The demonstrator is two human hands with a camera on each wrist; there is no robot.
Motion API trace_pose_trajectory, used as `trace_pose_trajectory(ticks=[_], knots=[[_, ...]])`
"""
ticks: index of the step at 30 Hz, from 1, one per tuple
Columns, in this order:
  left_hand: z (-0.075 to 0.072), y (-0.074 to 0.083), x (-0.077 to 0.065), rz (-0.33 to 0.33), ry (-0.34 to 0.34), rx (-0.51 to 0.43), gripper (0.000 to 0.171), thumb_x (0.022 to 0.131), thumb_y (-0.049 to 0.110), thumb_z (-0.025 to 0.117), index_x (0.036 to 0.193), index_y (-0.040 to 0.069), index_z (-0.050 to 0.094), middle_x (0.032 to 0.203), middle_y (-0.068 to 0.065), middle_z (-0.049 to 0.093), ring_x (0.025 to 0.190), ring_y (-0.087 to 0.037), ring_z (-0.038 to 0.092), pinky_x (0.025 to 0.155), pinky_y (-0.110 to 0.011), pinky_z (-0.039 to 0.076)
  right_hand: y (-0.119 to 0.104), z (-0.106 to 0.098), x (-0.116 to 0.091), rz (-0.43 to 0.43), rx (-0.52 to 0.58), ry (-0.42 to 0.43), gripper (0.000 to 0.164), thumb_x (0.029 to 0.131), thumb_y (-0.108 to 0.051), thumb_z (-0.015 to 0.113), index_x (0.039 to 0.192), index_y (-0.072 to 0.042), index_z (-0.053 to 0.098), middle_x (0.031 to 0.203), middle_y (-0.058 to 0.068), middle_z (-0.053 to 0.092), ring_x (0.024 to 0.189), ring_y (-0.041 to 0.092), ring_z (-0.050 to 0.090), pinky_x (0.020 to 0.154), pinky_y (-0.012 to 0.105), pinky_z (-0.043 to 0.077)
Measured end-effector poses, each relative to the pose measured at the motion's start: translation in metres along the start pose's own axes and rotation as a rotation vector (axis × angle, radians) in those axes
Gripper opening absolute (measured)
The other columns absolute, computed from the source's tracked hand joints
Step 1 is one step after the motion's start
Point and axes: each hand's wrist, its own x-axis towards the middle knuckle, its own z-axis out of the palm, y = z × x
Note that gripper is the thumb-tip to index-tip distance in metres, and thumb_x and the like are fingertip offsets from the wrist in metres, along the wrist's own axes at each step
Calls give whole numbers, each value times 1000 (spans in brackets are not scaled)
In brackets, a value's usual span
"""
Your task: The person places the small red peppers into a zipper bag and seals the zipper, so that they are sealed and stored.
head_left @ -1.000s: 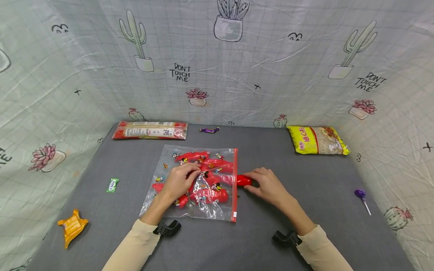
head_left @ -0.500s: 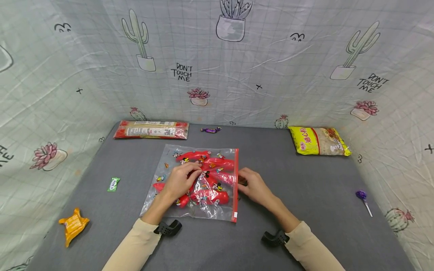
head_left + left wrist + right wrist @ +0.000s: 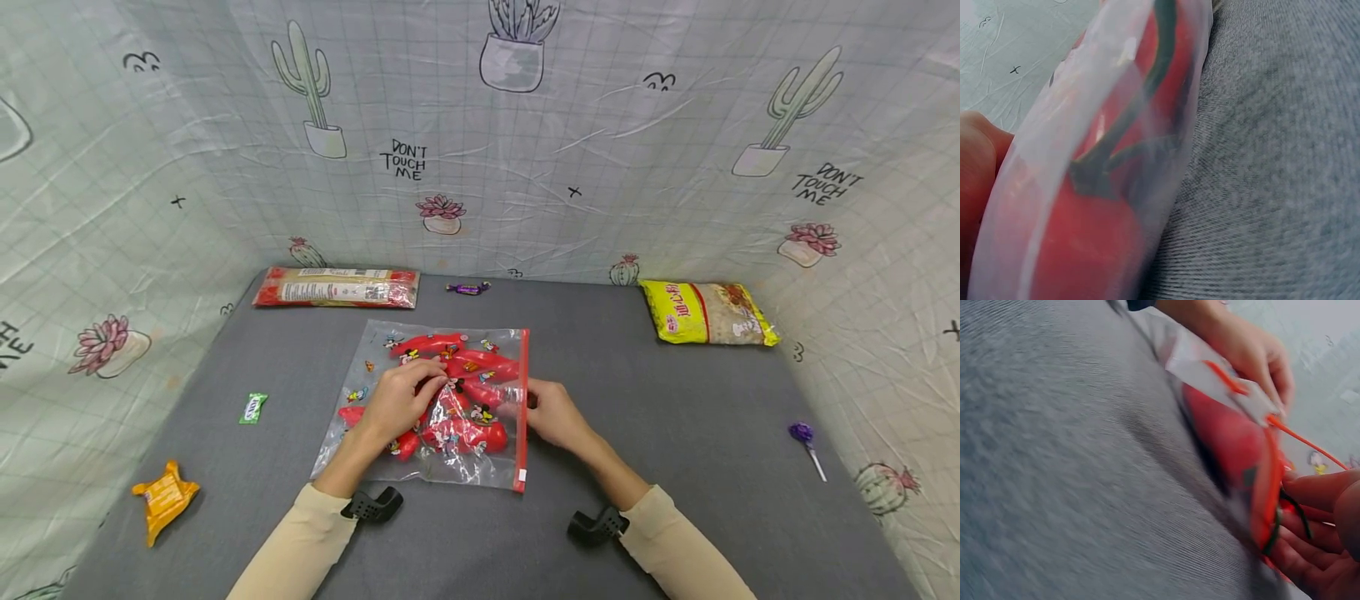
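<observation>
A clear zip bag (image 3: 405,475) with cartoon prints and a red zip edge lies mid-table, with several red peppers (image 3: 468,435) inside. Green stems show through the film in the left wrist view. My left hand (image 3: 397,404) is on top of the bag, pinching its upper film near the middle. At the bag's mouth on the right, my right hand (image 3: 558,412) has its fingertips under the red edge. In the right wrist view, its fingers (image 3: 1310,547) curl round the green-stemmed end of a red pepper, whose body is mostly hidden by the bag and hand.
A long red-ended noodle packet (image 3: 337,288) and a purple candy (image 3: 468,288) lie at the back. A yellow pasta bag (image 3: 708,312) is back right, a purple lollipop (image 3: 802,435) far right. A green candy (image 3: 253,408) and an orange packet (image 3: 167,502) are left.
My right hand has moved left to the bag's mouth, and the red pepper it grips has gone from outside the edge into the bag. The left hand stays in place.
</observation>
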Motion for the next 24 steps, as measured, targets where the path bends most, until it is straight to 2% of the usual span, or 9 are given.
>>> trace_pose_trajectory(ticks=[5, 9, 13, 17, 24], knots=[[0, 0, 1, 5, 4, -8, 7, 87, 19, 67, 91, 14, 72, 103, -2, 71, 101, -15, 67, 90, -33, 55, 2, -14, 1, 15, -11, 18, 21, 84, -16, 69, 104, -9, 68, 90, 4, 71, 74, 7, 63, 65, 20, 54], [-1, 1, 1, 8, 6, -9, 7, 87, 18, 68, 91, 14, 72, 103, -3, 71, 102, -16, 67, 89, -33, 55, 6, -27, 2, 50, -7, 48, 23, 87, -20, 68, 107, -11, 67, 94, 3, 71, 75, 9, 64, 64, 20, 54], [-1, 1, 0, 7, 4, -4, 8, 87, 19, 68, 91, 14, 72, 103, -2, 71, 101, -16, 67, 89, -34, 55, 12, -36, 8, 47, 4, 90, 24, 86, -20, 69, 108, -10, 67, 94, 5, 71, 73, 12, 64, 61, 20, 54], [-1, 1, 0, -1, -2, 2, 8, 87, 19, 67, 91, 14, 72, 102, -1, 71, 101, -15, 67, 89, -33, 55, 20, -42, 17, 38, -6, 114, 25, 86, -20, 68, 109, -9, 65, 96, 6, 70, 76, 15, 65, 64, 21, 54], [1, 0, 0, -10, -11, 2, 9, 88, 19, 66, 92, 13, 72, 103, 0, 71, 101, -14, 67, 89, -31, 55, 33, -45, 36, 21, -29, 112, 29, 87, -18, 67, 115, -9, 64, 105, 10, 69, 88, 21, 67, 75, 34, 57]])
